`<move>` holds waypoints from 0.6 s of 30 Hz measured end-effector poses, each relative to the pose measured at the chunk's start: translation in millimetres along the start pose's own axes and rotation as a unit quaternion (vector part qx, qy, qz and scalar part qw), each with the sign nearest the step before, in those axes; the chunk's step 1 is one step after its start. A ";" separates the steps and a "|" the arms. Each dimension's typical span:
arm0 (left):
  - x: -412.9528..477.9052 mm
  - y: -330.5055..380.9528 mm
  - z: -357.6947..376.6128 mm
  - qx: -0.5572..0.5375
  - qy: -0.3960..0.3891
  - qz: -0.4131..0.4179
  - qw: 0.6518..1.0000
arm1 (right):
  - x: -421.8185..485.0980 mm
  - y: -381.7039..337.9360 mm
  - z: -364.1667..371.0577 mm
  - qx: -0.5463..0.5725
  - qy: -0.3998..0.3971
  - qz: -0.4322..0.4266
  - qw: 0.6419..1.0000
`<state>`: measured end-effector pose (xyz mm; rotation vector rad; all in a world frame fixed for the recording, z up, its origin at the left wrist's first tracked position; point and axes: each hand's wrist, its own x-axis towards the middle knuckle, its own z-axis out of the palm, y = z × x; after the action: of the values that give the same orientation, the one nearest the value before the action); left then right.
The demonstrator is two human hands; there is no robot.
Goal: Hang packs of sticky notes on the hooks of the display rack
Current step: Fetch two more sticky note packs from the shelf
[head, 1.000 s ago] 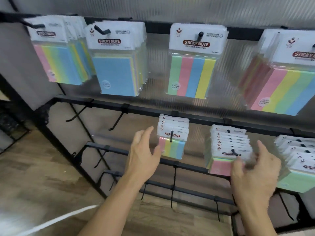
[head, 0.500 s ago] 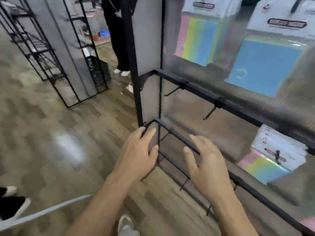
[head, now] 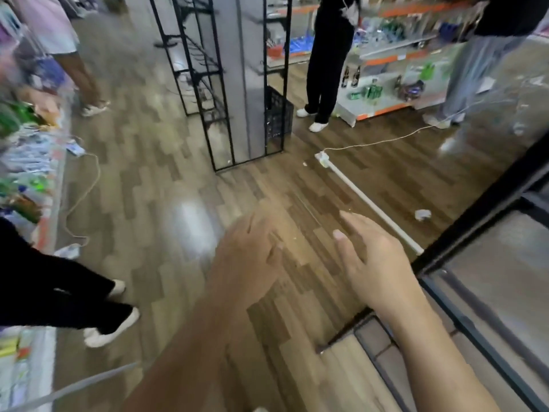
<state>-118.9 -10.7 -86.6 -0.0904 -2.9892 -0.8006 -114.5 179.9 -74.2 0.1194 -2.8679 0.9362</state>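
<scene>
Just left of the display rack (head: 481, 209) and its black frame, my right hand (head: 374, 263) is hovering over the wood floor (head: 166, 203), fingers spread and empty. My left hand (head: 249, 263) (motion-blurred) is floating farther left of the rack, fingers straight, gripping nothing. Where the sticky-note packs are, I cannot tell. Beyond the rack's frame a white pole (head: 371, 203) is lying on the floor, and a person in black trousers (head: 323, 69) is standing farther off.

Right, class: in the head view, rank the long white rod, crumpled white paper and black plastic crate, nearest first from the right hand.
1. Long white rod, on floor beside the right hand.
2. Crumpled white paper, just beyond the rod.
3. Black plastic crate, far ahead, upper centre.
</scene>
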 end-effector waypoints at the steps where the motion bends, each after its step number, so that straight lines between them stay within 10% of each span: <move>1: 12.0 -10.1 -4.7 -0.005 0.006 -0.008 1.000 | 16.7 -5.8 8.2 0.002 -0.008 -0.004 1.000; 18: 355.3 -169.0 -85.4 0.004 0.067 -0.155 0.986 | 435.0 -97.0 147.3 0.039 -0.090 -0.047 0.994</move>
<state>-482.3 -183.8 -75.8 0.4208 -2.9149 -0.7826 -547.4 -1.4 -74.6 0.3623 -2.9553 1.0717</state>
